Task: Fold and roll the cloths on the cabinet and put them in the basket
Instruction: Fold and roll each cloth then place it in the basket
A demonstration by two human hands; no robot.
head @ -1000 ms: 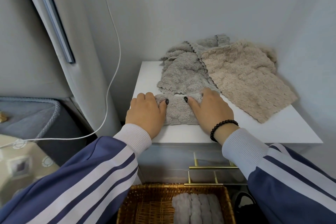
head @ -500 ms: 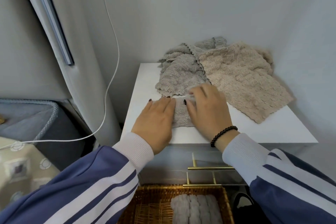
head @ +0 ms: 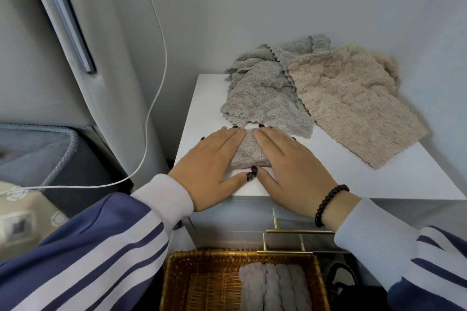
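Note:
A small grey cloth roll (head: 249, 153) lies near the front left of the white cabinet top (head: 379, 179). My left hand (head: 212, 159) and my right hand (head: 290, 166) lie flat over it, fingers stretched forward, pressing on its two ends. Only the middle of the roll shows between them. Its far side touches a flat grey cloth (head: 262, 98). A beige cloth (head: 348, 103) is spread to the right, overlapping other cloths at the back. Below, a wicker basket (head: 177, 275) holds several grey rolled cloths (head: 275, 288) side by side on its right.
A white cable (head: 156, 83) hangs along the wall left of the cabinet. Brass drawer handles (head: 298, 231) stick out just under the cabinet's front edge, above the basket. Walls close the cabinet in at the back and right. A grey padded bin (head: 38, 149) stands lower left.
My hands have gone from curled around the roll to flat on top of it, fingers stretched out. The roll has moved away from the front edge, toward the flat grey cloth.

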